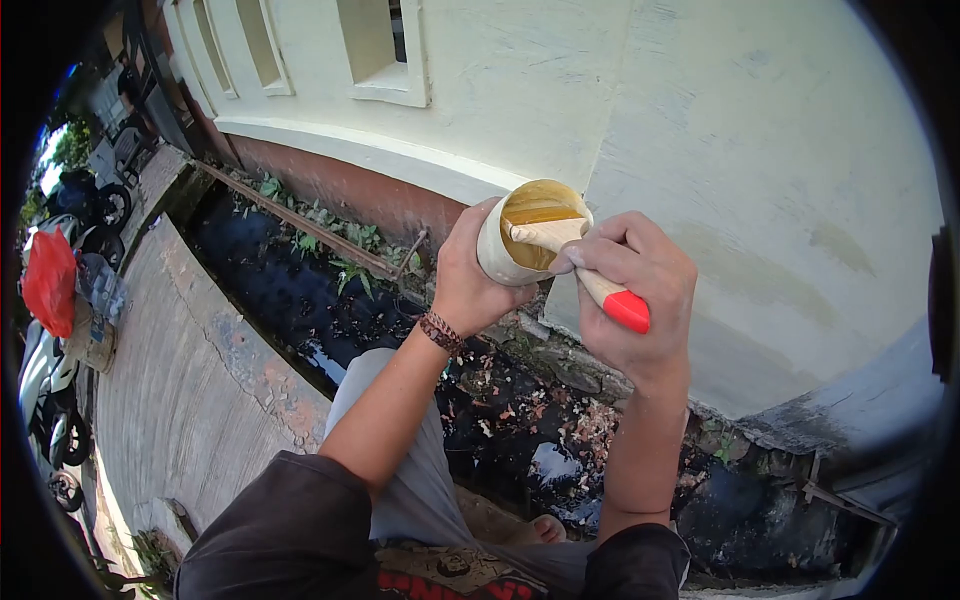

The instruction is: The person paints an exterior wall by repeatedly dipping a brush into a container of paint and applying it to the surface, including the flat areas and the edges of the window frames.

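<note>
Hands close together: the left [465,270] wraps the cup [493,250] from eight o'clock, seemingly steadying it mouth up; the brush [548,235] dips inside, its handle toward four o'clock, pinched by the right [645,285], likely for control. Pale wall [720,160] at two.

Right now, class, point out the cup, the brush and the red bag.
Cup [491,250], head view: its outer wall.
Brush [627,311], head view: red tip of the handle.
Red bag [50,285], head view: its middle.
</note>
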Action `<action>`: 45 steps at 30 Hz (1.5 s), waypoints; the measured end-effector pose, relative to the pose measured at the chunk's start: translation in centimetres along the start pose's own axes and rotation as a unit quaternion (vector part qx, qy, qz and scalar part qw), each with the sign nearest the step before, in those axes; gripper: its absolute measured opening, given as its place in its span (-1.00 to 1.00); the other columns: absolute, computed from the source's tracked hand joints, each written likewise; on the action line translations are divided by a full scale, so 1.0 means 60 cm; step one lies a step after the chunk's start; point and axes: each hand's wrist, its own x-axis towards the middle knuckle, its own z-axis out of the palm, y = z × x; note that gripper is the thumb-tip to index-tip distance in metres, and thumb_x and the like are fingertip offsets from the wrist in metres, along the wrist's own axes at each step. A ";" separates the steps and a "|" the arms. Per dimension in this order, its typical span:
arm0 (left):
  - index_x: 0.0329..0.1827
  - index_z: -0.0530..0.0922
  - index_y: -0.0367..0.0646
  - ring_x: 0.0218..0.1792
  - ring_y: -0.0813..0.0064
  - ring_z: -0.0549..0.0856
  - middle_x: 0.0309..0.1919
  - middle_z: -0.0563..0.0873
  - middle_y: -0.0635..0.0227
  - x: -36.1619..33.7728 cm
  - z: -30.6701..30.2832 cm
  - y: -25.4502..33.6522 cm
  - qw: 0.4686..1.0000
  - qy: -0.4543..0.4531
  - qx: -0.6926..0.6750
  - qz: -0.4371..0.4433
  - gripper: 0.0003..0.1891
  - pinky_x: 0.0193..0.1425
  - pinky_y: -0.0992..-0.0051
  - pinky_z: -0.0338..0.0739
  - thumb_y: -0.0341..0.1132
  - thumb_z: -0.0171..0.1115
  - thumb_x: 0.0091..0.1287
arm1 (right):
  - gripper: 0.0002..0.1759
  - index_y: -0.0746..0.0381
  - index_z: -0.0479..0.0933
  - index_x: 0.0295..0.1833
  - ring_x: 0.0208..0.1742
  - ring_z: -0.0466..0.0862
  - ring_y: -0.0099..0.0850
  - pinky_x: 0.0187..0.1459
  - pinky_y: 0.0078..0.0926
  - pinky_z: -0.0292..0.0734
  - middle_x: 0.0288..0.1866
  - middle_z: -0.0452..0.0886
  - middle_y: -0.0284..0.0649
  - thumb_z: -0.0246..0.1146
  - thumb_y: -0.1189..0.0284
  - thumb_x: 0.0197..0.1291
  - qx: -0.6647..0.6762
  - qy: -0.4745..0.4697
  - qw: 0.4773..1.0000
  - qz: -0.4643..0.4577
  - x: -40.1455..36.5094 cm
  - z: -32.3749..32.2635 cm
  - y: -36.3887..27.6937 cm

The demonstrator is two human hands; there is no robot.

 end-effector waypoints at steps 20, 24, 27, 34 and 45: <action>0.19 0.47 -0.11 0.11 0.05 0.60 0.02 0.62 0.16 0.017 -0.075 -0.001 0.994 -0.045 0.069 0.073 -0.13 0.26 0.17 0.47 -0.35 0.60 -0.37 | -0.93 0.44 0.60 -0.34 -0.43 0.72 -0.33 -0.45 -0.43 0.67 -0.37 0.61 -0.11 0.31 0.71 0.00 0.339 -0.030 0.903 0.263 0.026 -0.069 0.028; 0.15 0.49 -0.11 0.09 0.06 0.60 0.01 0.63 0.16 0.022 -0.087 -0.015 0.994 -0.076 0.054 0.060 -0.14 0.24 0.18 0.47 -0.35 0.60 -0.42 | -0.84 0.34 0.65 -0.18 -0.34 0.71 -0.40 -0.32 -0.53 0.65 -0.31 0.64 -0.19 0.34 0.66 0.08 0.256 -0.180 0.926 0.213 0.070 -0.068 0.003; 0.15 0.50 -0.13 0.05 0.05 0.63 0.00 0.63 0.15 0.023 -0.090 -0.015 0.994 -0.087 0.009 0.063 -0.13 0.19 0.19 0.52 -0.34 0.63 -0.43 | -0.78 0.26 0.69 -0.15 -0.34 0.71 -0.34 -0.29 -0.57 0.61 -0.29 0.65 -0.21 0.41 0.62 0.02 0.041 -0.246 0.968 0.019 0.099 -0.036 -0.026; 0.16 0.51 -0.21 0.06 0.14 0.69 0.01 0.67 0.14 0.030 -0.102 -0.039 0.992 -0.103 -0.077 -0.007 -0.09 0.19 0.29 0.58 -0.34 0.67 -0.45 | -0.69 0.12 0.67 -0.06 -0.31 0.72 -0.28 -0.29 -0.44 0.68 -0.19 0.65 -0.23 0.42 0.56 0.03 -0.111 -0.263 0.958 -0.016 0.088 0.013 -0.060; 0.13 0.51 -0.20 0.06 0.02 0.65 0.00 0.66 0.08 0.046 -0.106 -0.065 0.975 -0.141 -0.156 -0.070 -0.15 0.21 0.21 0.55 -0.37 0.60 -0.43 | -0.55 0.06 0.62 0.06 -0.30 0.71 -0.25 -0.31 -0.35 0.68 -0.05 0.62 -0.18 0.35 0.54 -0.04 -0.221 -0.348 0.908 -0.074 0.118 0.038 -0.065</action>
